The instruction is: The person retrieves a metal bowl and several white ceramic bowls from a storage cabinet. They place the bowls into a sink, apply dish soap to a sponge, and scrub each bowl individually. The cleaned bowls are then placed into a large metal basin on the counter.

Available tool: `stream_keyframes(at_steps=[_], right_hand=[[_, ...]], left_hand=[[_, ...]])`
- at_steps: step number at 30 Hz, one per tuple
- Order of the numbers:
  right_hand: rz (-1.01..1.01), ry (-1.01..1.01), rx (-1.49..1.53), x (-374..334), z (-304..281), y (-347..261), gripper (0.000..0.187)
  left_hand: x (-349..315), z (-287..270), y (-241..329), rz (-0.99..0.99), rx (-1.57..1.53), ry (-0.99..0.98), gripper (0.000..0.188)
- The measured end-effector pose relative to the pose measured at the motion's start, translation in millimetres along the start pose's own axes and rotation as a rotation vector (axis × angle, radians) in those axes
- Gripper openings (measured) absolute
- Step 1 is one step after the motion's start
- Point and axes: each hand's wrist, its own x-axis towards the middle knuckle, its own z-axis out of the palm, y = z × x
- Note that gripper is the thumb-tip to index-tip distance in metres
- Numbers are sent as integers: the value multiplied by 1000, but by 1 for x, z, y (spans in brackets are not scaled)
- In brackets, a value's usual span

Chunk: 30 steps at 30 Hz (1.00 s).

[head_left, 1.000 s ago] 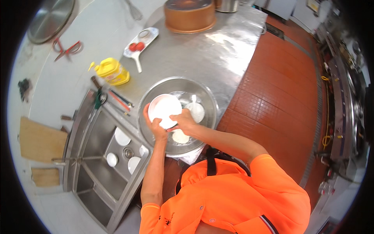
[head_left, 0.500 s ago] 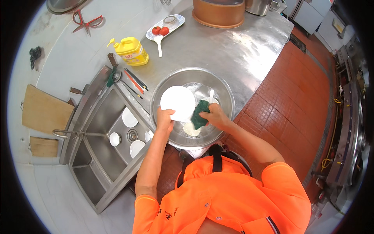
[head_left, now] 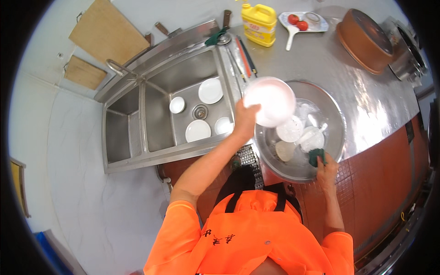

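Note:
My left hand (head_left: 246, 120) grips a round white plate (head_left: 270, 101) by its edge, thumb on the upper face. The plate is held above the left side of a large steel basin (head_left: 338, 110), hiding part of its rim. My right hand (head_left: 327, 170) pinches a dark green scouring pad (head_left: 316, 157) at the basin's near right edge, apart from the plate. Inside the basin, in soapy water, lie a white dish (head_left: 289, 130), a cream-coloured dish (head_left: 285, 150) and a white bowl (head_left: 311, 139) with a white spoon handle beside it.
Left of the basin, a steel sink (head_left: 156, 126) holds several white dishes. Chopsticks (head_left: 244, 57) and a ladle lie between them. Behind stand a yellow pump jug (head_left: 259, 25), a tray (head_left: 318, 26) with two tomatoes, and a brown pot (head_left: 365, 41). Cutting boards (head_left: 110, 32) lean at the wall.
The view has turned toward the sink. My left hand has carried the plate leftward, nearer the sink, uncovering dishes in the basin. My right hand and the scouring pad have moved away from the plate.

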Motion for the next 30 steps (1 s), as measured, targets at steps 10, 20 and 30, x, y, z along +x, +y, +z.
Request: stream_keyframes(at_steps=[10,20,30], right_hand=[[282,280,31,-9,11,7,13],[439,489,-132,-4,20,6,18],[486,528,-195,-13,15,8,21]], left_hand=[[164,-373,33,-78,57,586,37],[244,-543,-79,-209,440,770,39],[261,-537,-81,-459,699,806,44]])
